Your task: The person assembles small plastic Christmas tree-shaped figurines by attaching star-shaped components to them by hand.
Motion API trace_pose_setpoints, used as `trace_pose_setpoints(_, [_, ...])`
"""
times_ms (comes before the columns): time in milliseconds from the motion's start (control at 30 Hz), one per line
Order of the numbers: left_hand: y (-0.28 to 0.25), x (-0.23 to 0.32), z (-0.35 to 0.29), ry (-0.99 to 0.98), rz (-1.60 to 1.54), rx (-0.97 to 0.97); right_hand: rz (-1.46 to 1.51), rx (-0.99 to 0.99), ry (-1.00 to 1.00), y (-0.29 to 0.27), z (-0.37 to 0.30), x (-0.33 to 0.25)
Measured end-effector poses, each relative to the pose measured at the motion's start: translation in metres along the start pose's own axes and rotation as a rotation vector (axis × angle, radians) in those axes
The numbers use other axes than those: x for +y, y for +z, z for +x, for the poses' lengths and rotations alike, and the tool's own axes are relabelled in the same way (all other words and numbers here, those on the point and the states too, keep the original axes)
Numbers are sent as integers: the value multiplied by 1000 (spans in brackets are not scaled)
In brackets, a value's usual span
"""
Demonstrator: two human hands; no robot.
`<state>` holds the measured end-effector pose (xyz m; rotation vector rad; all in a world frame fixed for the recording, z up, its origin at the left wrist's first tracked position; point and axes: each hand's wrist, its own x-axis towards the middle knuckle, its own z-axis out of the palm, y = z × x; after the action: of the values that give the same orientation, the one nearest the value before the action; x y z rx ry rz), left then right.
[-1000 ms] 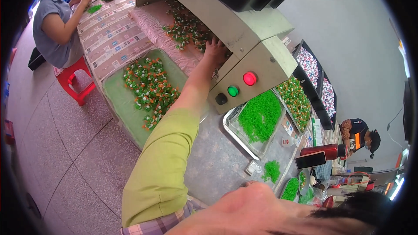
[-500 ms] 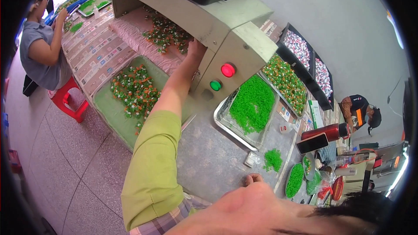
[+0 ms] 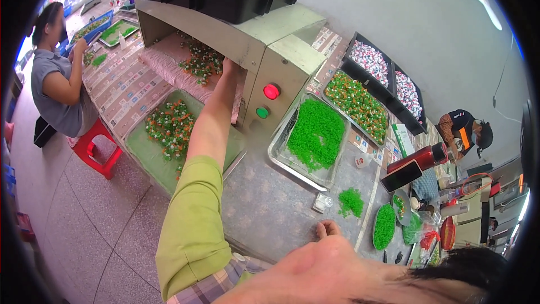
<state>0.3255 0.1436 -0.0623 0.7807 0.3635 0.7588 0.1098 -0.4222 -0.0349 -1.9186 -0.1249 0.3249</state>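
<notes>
My left arm in a light green sleeve reaches under the cream metal hood (image 3: 281, 56) of a machine. My left hand (image 3: 228, 66) is at the right side of its opening, beside a heap of small green, orange and white pieces (image 3: 201, 59) on a pink cloth (image 3: 163, 62). The hood's edge hides the fingers. My right hand (image 3: 328, 228) rests on the grey tabletop with its fingers curled; whether anything is inside cannot be seen. Near it are a small clear-white square object (image 3: 322, 202) and a little pile of bright green pieces (image 3: 351, 202).
Red (image 3: 271, 91) and green buttons (image 3: 262, 112) sit on the hood's front. Around it stand a green tray (image 3: 138, 146), a metal tray (image 3: 275, 155) of green pieces, black bins (image 3: 365, 81), a phone (image 3: 401, 176) and a red bottle (image 3: 419, 157). A co-worker (image 3: 56, 79) sits at left.
The whole view has shifted a little. My left hand is slightly deeper under the hood, its fingers now hidden. My right hand stays in the same place on the tabletop.
</notes>
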Motion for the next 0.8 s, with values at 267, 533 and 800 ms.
trace_pose_setpoints(267, [2, 94, -137, -252, -188, -98, -189, 51, -110, 0, 2, 4])
trace_pose_setpoints(533, [25, 114, -308, -389, -108, -254, -108, -63, -95, -7, 6, -7])
trace_pose_setpoints(800, [67, 9, -411, 176, 909, -921, 291, 114, -149, -55, -1, -22])
